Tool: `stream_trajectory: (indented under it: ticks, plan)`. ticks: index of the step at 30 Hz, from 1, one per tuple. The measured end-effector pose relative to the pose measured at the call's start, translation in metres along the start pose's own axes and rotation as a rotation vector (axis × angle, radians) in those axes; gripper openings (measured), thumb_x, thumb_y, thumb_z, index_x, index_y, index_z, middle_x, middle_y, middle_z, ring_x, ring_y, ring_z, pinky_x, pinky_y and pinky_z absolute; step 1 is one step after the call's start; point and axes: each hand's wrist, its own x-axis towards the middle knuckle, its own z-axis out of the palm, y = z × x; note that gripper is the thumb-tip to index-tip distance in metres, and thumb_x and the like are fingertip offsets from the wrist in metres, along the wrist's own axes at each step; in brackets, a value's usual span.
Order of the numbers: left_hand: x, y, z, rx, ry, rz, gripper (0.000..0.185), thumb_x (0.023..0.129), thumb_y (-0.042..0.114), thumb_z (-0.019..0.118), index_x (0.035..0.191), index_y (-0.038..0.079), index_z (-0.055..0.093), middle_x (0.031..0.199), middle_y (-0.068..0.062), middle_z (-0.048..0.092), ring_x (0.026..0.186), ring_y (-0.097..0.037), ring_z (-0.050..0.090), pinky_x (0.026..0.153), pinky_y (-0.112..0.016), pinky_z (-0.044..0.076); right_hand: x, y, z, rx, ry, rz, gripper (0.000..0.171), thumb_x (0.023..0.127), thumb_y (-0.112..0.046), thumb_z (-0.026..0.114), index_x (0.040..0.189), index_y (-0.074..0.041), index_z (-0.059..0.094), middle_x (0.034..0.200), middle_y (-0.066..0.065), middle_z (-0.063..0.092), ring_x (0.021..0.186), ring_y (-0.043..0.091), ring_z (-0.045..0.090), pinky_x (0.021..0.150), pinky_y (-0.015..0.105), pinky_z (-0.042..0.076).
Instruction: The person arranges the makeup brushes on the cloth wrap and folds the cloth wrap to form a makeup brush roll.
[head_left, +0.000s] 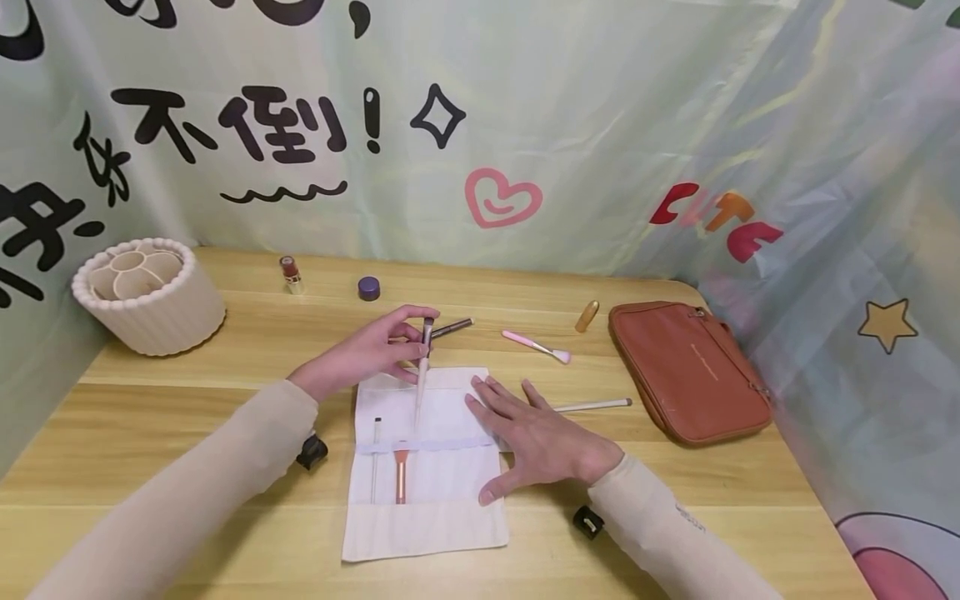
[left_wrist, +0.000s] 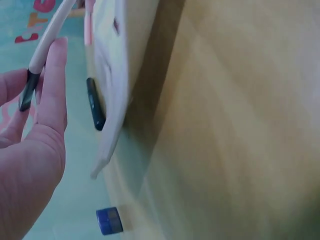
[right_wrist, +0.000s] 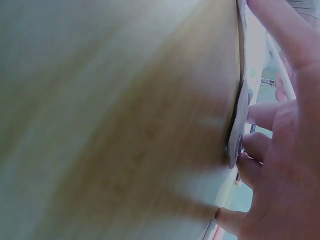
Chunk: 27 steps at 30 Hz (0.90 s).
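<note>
Left hand (head_left: 372,350) pinches a slim white-handled makeup brush (head_left: 422,375), tip toward the white cloth brush roll (head_left: 424,517); flat, relaxed right hand (head_left: 529,437) should pin the cloth while the handle slides straight under the band.

a pale green printed cloth backdrop (head_left: 600,125) hangs behind the wooden table (head_left: 750,500).

Head view: both forearms run off the lower edge of the frame. The white-handled brush (head_left: 422,373) has its bristle end partly covered by the fingers of the left hand (head_left: 367,352). The right hand (head_left: 534,440) hides the right part of the cloth brush roll (head_left: 424,508) and one end of the long white brush (head_left: 592,406). An elastic band (head_left: 427,446) across the roll covers the middle of the copper brush (head_left: 401,477). The bag (head_left: 688,371) carries print too small to read. Wrist views: the tabletop is blurred; in the right-wrist view, the hand is cut off at the right edge.
</note>
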Motion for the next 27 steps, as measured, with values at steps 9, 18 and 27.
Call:
stream_trajectory:
  ticks: [9, 18, 27]
  plan:
    - [0.002, -0.001, 0.009, -0.023, 0.010, -0.020, 0.060, 0.111, 0.006, 0.062, 0.164, 0.009, 0.036, 0.129, -0.023, 0.061, 0.103, -0.027, 0.073, 0.093, -0.044, 0.067, 0.000, 0.001, 0.000, -0.001, 0.006, -0.008, 0.131, 0.082, -0.086, 0.072, 0.176, -0.018, 0.012, 0.185, 0.004, -0.004, 0.172, 0.025, -0.003, 0.136, 0.068, 0.003]
    - [0.001, -0.003, 0.022, 0.070, -0.077, -0.054, 0.051, 0.108, 0.009, 0.067, 0.154, 0.006, 0.045, 0.118, -0.019, 0.064, 0.090, -0.026, 0.076, 0.081, -0.042, 0.069, 0.000, 0.001, 0.000, 0.005, 0.007, -0.008, 0.130, 0.083, -0.086, 0.072, 0.176, -0.017, 0.013, 0.185, 0.004, -0.002, 0.172, 0.025, -0.002, 0.136, 0.068, 0.004]
    - [-0.010, -0.001, 0.026, 0.385, -0.175, -0.061, 0.024, 0.108, 0.028, 0.070, 0.129, 0.014, 0.067, 0.093, -0.004, 0.071, 0.057, -0.014, 0.055, 0.050, -0.026, 0.044, 0.000, 0.000, 0.000, 0.011, 0.007, -0.004, 0.130, 0.082, -0.085, 0.073, 0.176, -0.018, 0.013, 0.185, 0.003, -0.003, 0.172, 0.024, -0.004, 0.136, 0.067, 0.002]
